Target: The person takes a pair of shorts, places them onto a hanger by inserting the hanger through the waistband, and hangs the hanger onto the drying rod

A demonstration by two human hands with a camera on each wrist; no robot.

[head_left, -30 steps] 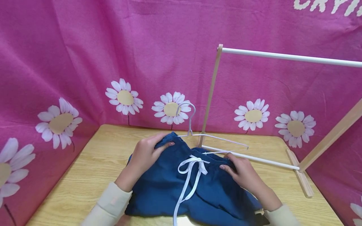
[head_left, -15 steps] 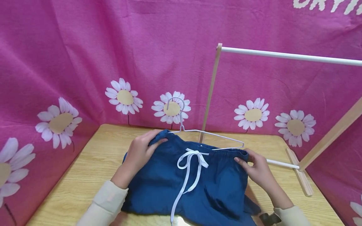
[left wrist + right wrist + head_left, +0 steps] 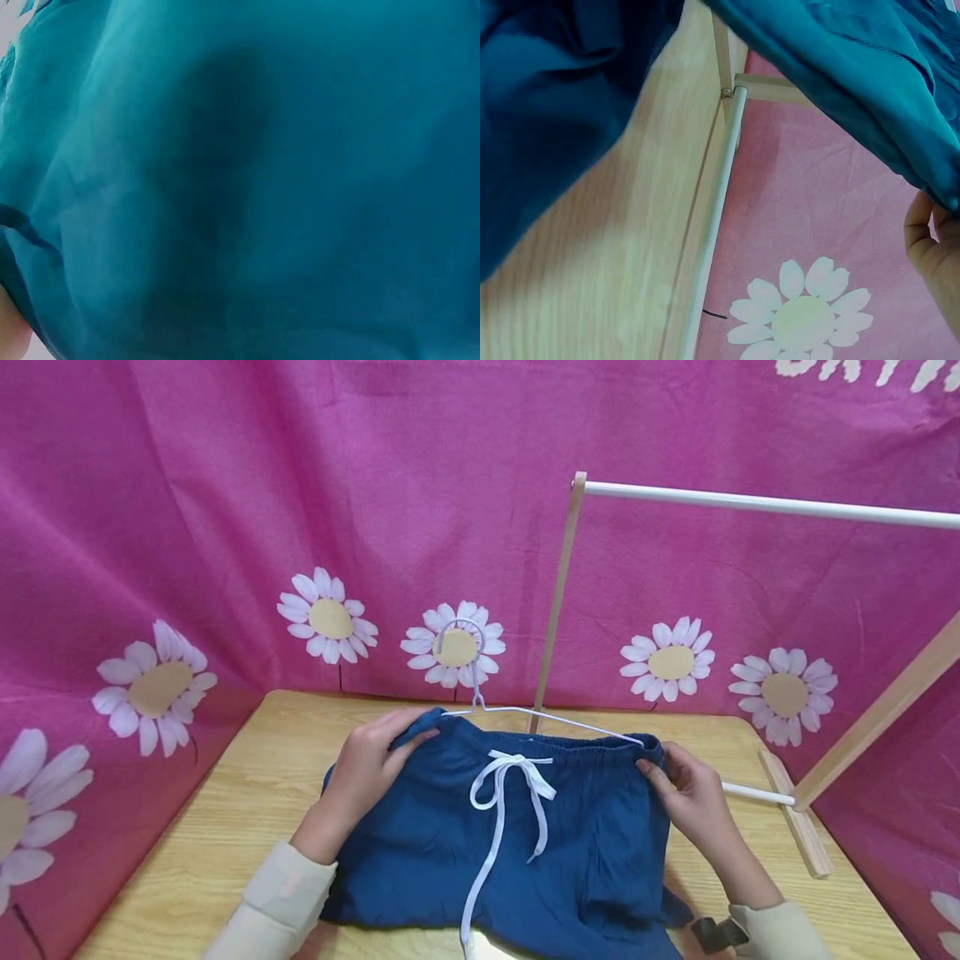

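Dark blue shorts (image 3: 525, 852) with an elastic waistband and a white drawstring (image 3: 495, 827) tied in a bow spread across the middle of the head view. A thin white wire hanger (image 3: 555, 717) sits with both ends at the waistband's corners, its hook standing up above. My left hand (image 3: 367, 768) pinches the left end of the waistband. At the other end, my right hand (image 3: 693, 793) pinches the right corner, thumb in front, where the hanger's tip meets the cloth. Blue fabric (image 3: 300, 187) fills nearly all of the left wrist view.
A rack with a white top rod (image 3: 750, 503), wooden posts (image 3: 558, 602) and a wooden foot (image 3: 798, 818) stands at the back right of the wooden table (image 3: 217, 827). A pink cloth (image 3: 420, 485) with white daisies hangs behind and at the sides.
My right hand has moved outward to the right, stretching the waistband straight. The hanger has shifted left and its right end now lies inside the waistband's right corner. My left hand has shifted slightly left.
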